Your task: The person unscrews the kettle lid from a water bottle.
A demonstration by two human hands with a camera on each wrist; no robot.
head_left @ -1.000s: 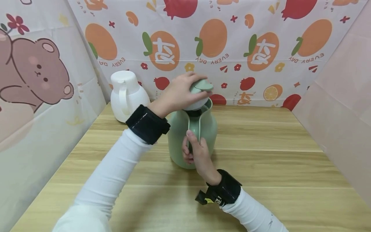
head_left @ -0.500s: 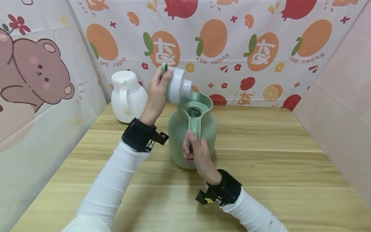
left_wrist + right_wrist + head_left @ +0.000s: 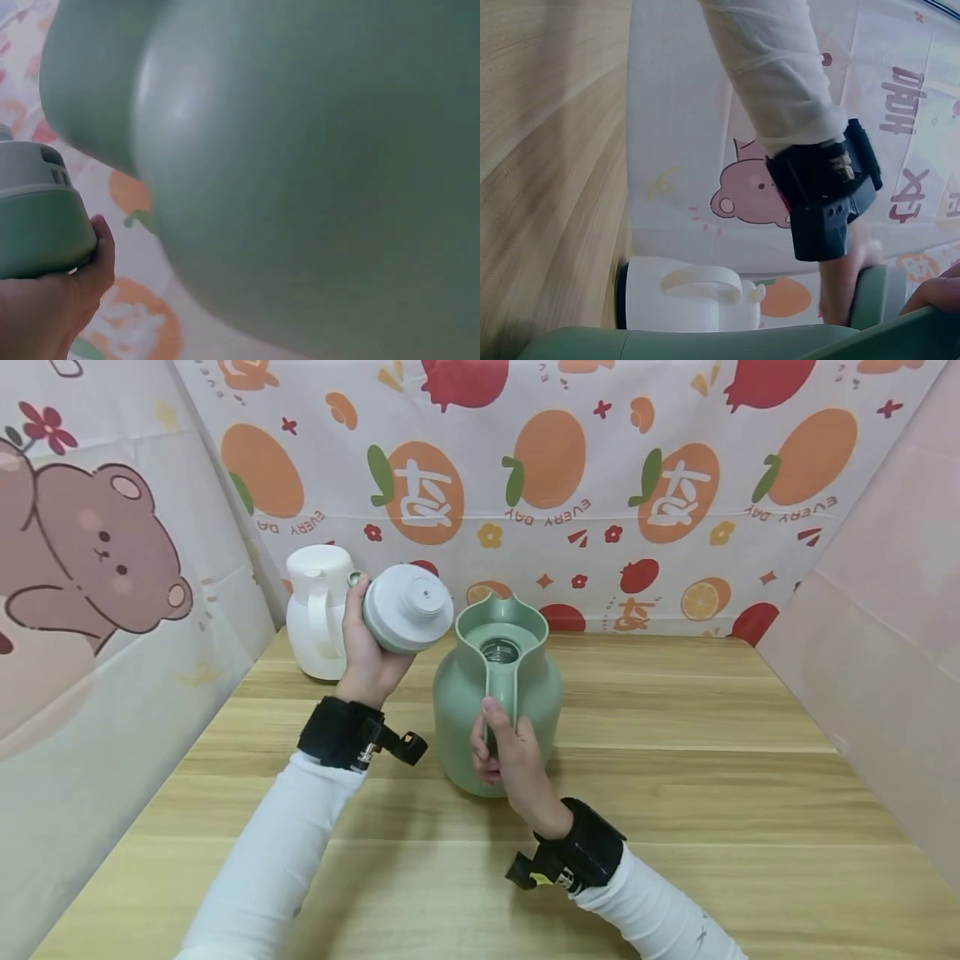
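A green thermos jug [image 3: 461,710] stands upright on the wooden table, its round mouth [image 3: 500,651] uncovered. My right hand [image 3: 517,764] grips the jug's handle [image 3: 502,685], thumb on top and fingers curled round it. Left of the jug, my left hand [image 3: 367,660] holds up the jug's lid [image 3: 408,607], turned so its pale underside and small stopper face up toward the head camera. In the left wrist view the lid [image 3: 37,210] shows a green cap with a grey collar resting in the left hand [image 3: 67,307].
A white jug [image 3: 318,618] with a handle stands at the back left, just behind the left hand. The wooden table [image 3: 712,760] runs back to a fruit-print cloth [image 3: 547,460]. A bear-print cloth [image 3: 112,552] hangs along the left side.
The left hand has lifted the lid off the jug, carried it left and turned its underside up. The right hand has stayed on the handle, and the jug has not moved.
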